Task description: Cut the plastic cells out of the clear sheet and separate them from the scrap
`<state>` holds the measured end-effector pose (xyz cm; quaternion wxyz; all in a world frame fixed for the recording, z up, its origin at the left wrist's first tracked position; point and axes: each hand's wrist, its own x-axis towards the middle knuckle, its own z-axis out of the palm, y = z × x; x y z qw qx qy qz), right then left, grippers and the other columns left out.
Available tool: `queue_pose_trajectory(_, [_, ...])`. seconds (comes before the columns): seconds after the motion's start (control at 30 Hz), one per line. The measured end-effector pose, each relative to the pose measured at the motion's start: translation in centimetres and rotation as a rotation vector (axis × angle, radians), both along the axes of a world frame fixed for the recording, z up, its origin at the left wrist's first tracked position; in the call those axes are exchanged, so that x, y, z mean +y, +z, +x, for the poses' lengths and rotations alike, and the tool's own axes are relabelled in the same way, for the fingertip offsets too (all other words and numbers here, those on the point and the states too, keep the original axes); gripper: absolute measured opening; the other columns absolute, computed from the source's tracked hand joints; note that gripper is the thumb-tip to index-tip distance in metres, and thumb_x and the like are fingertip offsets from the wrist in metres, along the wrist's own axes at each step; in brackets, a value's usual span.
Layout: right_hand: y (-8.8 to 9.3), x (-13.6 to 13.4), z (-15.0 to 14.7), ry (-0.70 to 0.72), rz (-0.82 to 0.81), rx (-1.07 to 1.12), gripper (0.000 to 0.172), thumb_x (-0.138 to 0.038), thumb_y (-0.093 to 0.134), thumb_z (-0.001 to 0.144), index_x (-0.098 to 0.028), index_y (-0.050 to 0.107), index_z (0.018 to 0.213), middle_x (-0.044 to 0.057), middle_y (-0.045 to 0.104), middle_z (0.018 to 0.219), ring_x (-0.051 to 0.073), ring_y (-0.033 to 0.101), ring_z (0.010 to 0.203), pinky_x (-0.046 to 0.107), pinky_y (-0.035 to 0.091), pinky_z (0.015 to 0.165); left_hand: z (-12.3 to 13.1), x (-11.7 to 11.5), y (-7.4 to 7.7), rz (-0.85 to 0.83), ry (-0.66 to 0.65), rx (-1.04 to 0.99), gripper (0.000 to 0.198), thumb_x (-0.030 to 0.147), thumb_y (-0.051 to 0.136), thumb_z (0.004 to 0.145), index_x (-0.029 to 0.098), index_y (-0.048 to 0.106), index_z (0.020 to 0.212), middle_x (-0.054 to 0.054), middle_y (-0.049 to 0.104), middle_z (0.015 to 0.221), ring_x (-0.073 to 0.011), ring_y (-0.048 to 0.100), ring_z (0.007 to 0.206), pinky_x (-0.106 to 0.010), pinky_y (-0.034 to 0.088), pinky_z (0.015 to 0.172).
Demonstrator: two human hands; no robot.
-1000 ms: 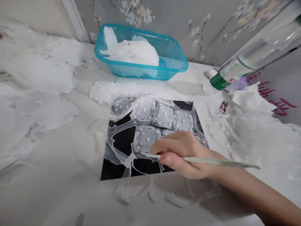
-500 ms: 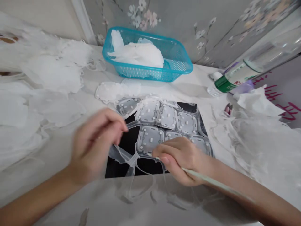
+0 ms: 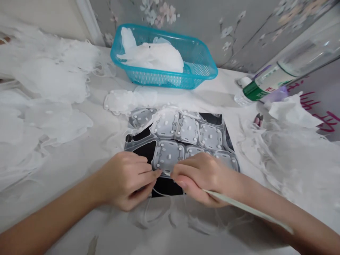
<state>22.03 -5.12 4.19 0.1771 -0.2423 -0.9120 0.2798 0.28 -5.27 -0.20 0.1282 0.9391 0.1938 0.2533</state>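
A translucent white silicone sheet point(image 3: 186, 129) of moulded square pads lies on a black mat point(image 3: 212, 118) in the middle of the table. My left hand point(image 3: 127, 180) has its fingers curled and pinches the sheet's near edge at the lower left pad. My right hand point(image 3: 204, 177) touches the same edge just to the right and grips a thin pale stick-like tool point(image 3: 247, 209) that runs back along my forearm. The fingertips of both hands almost meet over the pad.
A turquoise plastic basket point(image 3: 199, 71) with white pieces stands at the back. Piles of white silicone trimmings point(image 3: 47, 85) lie at the left and right. A green-labelled clear bottle point(image 3: 268, 83) lies at the back right, beside crumpled tissue point(image 3: 289, 109).
My left hand came in from the lower left and closed on the sheet's near edge. My right hand stayed at the pad and its tool tilted down along the forearm.
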Motion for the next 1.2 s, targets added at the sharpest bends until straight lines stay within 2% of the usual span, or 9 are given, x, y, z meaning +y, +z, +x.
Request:
queue_pose_trajectory(0.3, [0.6,-0.3,-0.2,-0.013,0.111,-0.055,0.036,-0.027,0.026,0.099,-0.016,0.057,0.083,-0.002,0.052,0.056,0.01,0.036,0.045,0.024,0.024,0.044,-0.1,0.0,-0.3,0.047,-0.027,0.001,0.011,0.011,0.048,0.081,0.015,0.057,0.076,0.001,0.049,0.051,-0.0139,0.037,0.048,-0.031,0.021,0.046])
queue_pose_trajectory(0.4, [0.7,-0.2,-0.2,-0.012,0.072,-0.052,0.035,-0.026,0.026,0.099,-0.017,0.055,0.081,-0.002,0.052,0.056,0.009,0.036,0.045,0.023,0.024,0.045,-0.1,0.1,-0.2,0.041,-0.021,0.001,0.013,0.011,0.048,0.081,0.017,0.055,0.072,0.001,0.048,0.051,-0.0136,0.038,0.048,-0.031,0.021,0.045])
queue_pose_trajectory(0.57, [1.3,-0.2,0.0,-0.019,-0.065,-0.113,0.037,-0.027,0.025,0.099,-0.017,0.049,0.072,-0.002,0.048,0.056,0.008,0.034,0.045,0.023,0.024,0.046,-0.2,0.1,-0.2,0.056,-0.022,0.019,0.01,0.012,0.049,0.08,0.016,0.058,0.082,0.002,0.049,0.052,-0.0139,0.041,0.048,-0.031,0.022,0.044])
queue_pose_trajectory(1.0, [2.0,-0.1,0.4,-0.013,-0.049,-0.202,0.038,-0.028,0.027,0.099,-0.017,0.047,0.069,-0.003,0.044,0.054,0.008,0.032,0.044,0.025,0.019,0.046,0.0,0.0,0.0,0.065,0.002,0.029,0.015,0.011,0.048,0.082,0.017,0.057,0.071,0.002,0.05,0.051,-0.0126,0.04,0.047,-0.031,0.023,0.044])
queue_pose_trajectory(1.2, [2.1,0.3,0.7,-0.011,-0.132,-0.178,0.039,-0.03,0.029,0.099,-0.018,0.046,0.067,-0.004,0.043,0.054,0.007,0.035,0.045,0.025,0.021,0.047,0.0,-0.1,0.0,0.084,0.007,0.037,0.013,0.011,0.047,0.081,0.016,0.059,0.08,0.002,0.052,0.052,-0.013,0.041,0.048,-0.031,0.024,0.044])
